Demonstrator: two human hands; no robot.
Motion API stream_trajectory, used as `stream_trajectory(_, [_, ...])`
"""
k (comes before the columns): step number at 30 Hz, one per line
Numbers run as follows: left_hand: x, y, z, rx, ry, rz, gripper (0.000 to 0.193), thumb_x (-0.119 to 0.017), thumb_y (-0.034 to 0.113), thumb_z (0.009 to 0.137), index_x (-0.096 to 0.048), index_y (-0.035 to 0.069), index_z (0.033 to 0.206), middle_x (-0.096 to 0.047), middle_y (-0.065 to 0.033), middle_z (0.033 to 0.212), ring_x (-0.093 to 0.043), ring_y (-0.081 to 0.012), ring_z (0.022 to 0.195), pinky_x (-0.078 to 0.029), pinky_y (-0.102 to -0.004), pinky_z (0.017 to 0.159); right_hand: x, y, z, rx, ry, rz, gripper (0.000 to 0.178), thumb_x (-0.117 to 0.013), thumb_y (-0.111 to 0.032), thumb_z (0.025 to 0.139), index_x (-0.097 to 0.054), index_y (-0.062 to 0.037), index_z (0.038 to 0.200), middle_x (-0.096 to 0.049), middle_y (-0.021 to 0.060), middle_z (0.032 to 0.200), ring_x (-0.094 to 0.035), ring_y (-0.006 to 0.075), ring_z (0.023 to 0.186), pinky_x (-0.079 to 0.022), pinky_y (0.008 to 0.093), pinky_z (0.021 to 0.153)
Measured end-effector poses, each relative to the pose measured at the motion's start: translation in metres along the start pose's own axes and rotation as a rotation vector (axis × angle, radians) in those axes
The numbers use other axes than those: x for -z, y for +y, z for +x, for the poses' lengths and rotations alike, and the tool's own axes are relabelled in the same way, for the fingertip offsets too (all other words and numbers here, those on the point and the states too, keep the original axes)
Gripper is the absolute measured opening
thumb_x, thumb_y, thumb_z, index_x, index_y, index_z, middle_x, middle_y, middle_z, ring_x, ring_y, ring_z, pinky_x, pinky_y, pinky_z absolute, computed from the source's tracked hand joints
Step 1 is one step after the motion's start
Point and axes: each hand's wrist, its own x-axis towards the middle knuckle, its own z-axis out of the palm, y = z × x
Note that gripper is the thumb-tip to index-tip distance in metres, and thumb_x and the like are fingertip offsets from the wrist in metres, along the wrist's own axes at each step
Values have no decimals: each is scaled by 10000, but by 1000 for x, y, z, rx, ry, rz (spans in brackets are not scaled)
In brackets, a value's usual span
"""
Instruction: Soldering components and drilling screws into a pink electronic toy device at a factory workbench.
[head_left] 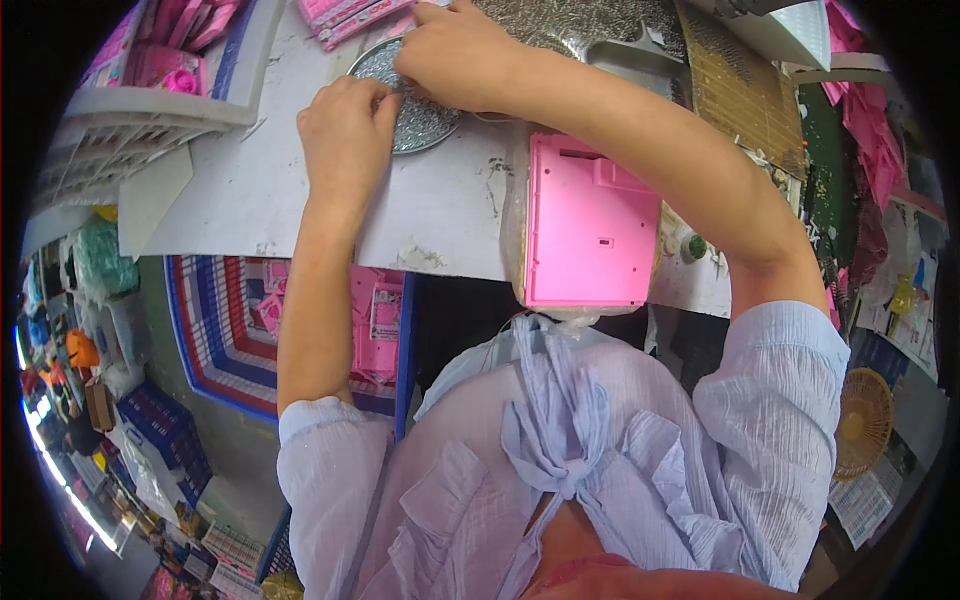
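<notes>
A round metal dish (428, 130) full of small silvery pieces, which look like screws, lies on the white-covered table. At its left edge is my left hand (345, 128), fingers curled in and thumb bent over the dish; whatever it may pinch is hidden. Across the dish's far right side reaches my right hand (462, 58), its fingers closed and bent down; I cannot make out anything in them. A flat pink plastic panel (590, 225) with small holes rests at the table's near edge, below my right forearm, on clear plastic wrapping.
Pink packs (350, 18) lie beyond the dish. A pale crate (150, 103) with pink parts stands left. Many small metal pieces (600, 18), a grey scoop-like tray (640, 62) and brown cardboard (745, 95) are far right. Beneath the table sits a blue-red-white basket (205, 345).
</notes>
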Motion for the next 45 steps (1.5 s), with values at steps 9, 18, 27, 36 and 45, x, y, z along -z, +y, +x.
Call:
stream_trajectory(9, [-6, -5, 6, 35, 98, -66, 141, -743, 193, 883, -733, 52, 885, -700, -125, 827, -664, -304, 762, -498, -422, 702, 4, 16, 6, -15, 188, 5, 189, -616, -189, 859, -760, -72, 824, -739, 109, 874, -635, 313, 1020, -490, 478, 847])
stream_trajectory(18, [13, -14, 2, 261, 38, -630, 152, -751, 76, 903, -750, -19, 1022, -733, -34, 925, -636, -100, 827, -506, -257, 759, 92, 45, -171, -146, 162, 99, 72, -711, -111, 866, -672, -51, 871, -627, 75, 852, -568, 317, 915, -471, 436, 833])
stream_trajectory(27, [18, 43, -28, 376, -211, -919, 140, -764, 37, 901, -741, -32, 1021, -719, -43, 893, -631, -82, 746, -516, -229, 688, 81, 43, -212, -155, -51, 76, 116, -734, -153, 845, -754, -84, 936, -692, 35, 924, -589, 288, 1016, -477, 415, 920])
stream_trajectory(36, [32, 114, -63, 481, -513, -1376, 52, -750, 1, 897, -709, -13, 927, -720, -47, 866, -656, -86, 778, -518, -228, 701, 106, 18, -195, -151, 126, 446, 221, -821, -116, 762, -759, -74, 970, -683, 50, 856, -614, 254, 890, -489, 411, 831])
stream_trajectory(45, [28, 150, -96, 701, -749, -1974, 131, -750, 119, 953, -659, 34, 911, -691, -41, 851, -610, -82, 732, -482, -219, 657, 77, -83, -219, -253, 572, 902, 291, -893, -61, 703, -742, -45, 952, -689, 87, 877, -613, 264, 791, -497, 377, 702])
